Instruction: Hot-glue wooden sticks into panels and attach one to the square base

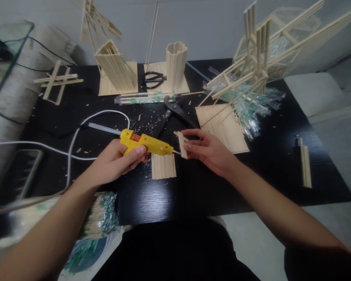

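My left hand (119, 160) is wrapped round a yellow hot glue gun (146, 143), a clear glue stick (103, 128) poking out of its back end. The gun's metal nozzle points right, at a small piece made of wooden sticks (181, 145). Thumb and fingers of my right hand (206, 149) pinch that piece upright; whether the nozzle touches it I cannot tell. Below the gun, a small flat panel of wooden sticks (163, 167) lies on the black table (193, 191).
Behind lie pliers (172, 109) and black-handled scissors (152, 80). Stick towers (177, 66) on panels stand at the back, and a tall stick frame (257, 66) at right. A white cable (73, 144) loops at left. Packaged sticks (96, 218) lie at front left.
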Demonstrator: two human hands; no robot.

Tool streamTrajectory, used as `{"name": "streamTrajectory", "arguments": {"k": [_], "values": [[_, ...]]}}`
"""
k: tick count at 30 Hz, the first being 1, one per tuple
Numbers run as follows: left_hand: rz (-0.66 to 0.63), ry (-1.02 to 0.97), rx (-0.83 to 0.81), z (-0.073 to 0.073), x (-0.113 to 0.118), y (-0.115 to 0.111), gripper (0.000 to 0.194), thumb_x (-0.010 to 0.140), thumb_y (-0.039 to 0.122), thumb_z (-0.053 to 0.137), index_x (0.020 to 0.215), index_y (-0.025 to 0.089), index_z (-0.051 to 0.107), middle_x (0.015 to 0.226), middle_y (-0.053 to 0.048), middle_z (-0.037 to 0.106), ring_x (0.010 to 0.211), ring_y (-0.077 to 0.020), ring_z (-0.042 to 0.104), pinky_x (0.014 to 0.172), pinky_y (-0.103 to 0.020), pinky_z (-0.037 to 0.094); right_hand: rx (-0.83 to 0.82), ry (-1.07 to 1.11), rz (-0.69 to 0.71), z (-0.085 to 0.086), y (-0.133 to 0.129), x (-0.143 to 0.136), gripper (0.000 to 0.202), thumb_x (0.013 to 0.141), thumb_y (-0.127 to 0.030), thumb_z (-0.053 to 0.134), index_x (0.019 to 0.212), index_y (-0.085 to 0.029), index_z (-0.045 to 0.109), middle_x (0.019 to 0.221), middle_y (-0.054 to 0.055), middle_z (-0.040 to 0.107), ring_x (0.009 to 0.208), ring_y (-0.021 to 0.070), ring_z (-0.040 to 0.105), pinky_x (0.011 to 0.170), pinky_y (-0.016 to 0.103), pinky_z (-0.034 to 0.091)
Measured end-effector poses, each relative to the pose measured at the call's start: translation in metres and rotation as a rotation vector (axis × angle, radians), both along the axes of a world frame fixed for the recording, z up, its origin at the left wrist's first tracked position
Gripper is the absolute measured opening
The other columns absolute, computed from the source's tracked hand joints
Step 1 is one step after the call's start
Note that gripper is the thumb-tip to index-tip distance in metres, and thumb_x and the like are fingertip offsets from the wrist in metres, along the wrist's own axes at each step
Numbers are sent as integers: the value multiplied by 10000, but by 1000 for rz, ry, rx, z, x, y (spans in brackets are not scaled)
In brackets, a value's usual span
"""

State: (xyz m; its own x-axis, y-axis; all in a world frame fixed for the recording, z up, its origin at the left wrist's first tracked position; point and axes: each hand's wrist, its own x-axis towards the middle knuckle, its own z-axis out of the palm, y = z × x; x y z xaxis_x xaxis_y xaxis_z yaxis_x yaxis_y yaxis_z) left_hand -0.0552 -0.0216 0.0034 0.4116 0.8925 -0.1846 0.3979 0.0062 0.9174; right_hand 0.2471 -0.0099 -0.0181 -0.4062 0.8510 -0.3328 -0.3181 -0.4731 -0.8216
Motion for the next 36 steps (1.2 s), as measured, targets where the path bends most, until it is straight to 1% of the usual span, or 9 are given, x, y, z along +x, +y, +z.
{"name": "streamTrajectory", "arguments": {"k": [3, 10, 14, 22, 27, 32, 36], "values": [[-13, -22, -82, 0, 0, 1, 486, 1016, 592, 539, 805, 184, 699, 592, -27, 602, 447, -102, 505, 378, -199, 366, -4, -1, 12, -1, 0, 0, 436, 766, -249, 925, 1157, -241, 733, 857, -11, 785, 748, 123, 732, 756, 272, 642], [7, 14, -66, 3, 2, 3, 534, 993, 647, 552, 756, 190, 697, 578, -29, 603, 438, -95, 486, 390, -214, 348, 2, -34, 44, -1, -1, 1, 461, 779, -254, 915, 1202, -250, 730, 874, -14, 770, 777, 127, 721, 808, 308, 647], [54, 51, -64, 5, 4, 4, 578, 967, 695, 556, 723, 186, 680, 560, -29, 601, 433, -98, 491, 396, -217, 360, -9, -32, 47, 0, -1, 0, 473, 775, -231, 913, 1211, -245, 731, 869, -14, 770, 780, 120, 718, 803, 295, 646], [103, 79, -61, 10, 8, 6, 631, 931, 764, 545, 706, 186, 662, 548, -28, 584, 442, -106, 477, 401, -237, 343, -17, -30, 56, 1, -2, 0, 460, 767, -228, 916, 1192, -252, 742, 860, -21, 763, 778, 119, 720, 800, 294, 649], [115, 72, -39, 9, 10, 6, 629, 951, 745, 528, 671, 190, 625, 531, -24, 558, 462, -116, 478, 409, -241, 337, -16, -19, 72, 1, -2, 0, 442, 768, -225, 916, 1178, -254, 753, 850, -23, 765, 780, 121, 724, 786, 288, 650], [127, 69, -27, 9, 9, 7, 594, 976, 696, 530, 663, 193, 579, 548, -22, 566, 482, -117, 483, 424, -237, 358, -23, 4, 79, 3, -2, 0, 441, 756, -219, 924, 1165, -250, 762, 840, -27, 768, 770, 114, 725, 763, 268, 645], [151, 66, -28, 8, 9, 7, 608, 977, 700, 524, 643, 193, 571, 543, -23, 563, 473, -114, 487, 410, -231, 351, -24, -3, 82, 4, -2, 1, 440, 758, -209, 921, 1166, -249, 762, 840, -30, 770, 768, 109, 727, 753, 253, 641]]}}
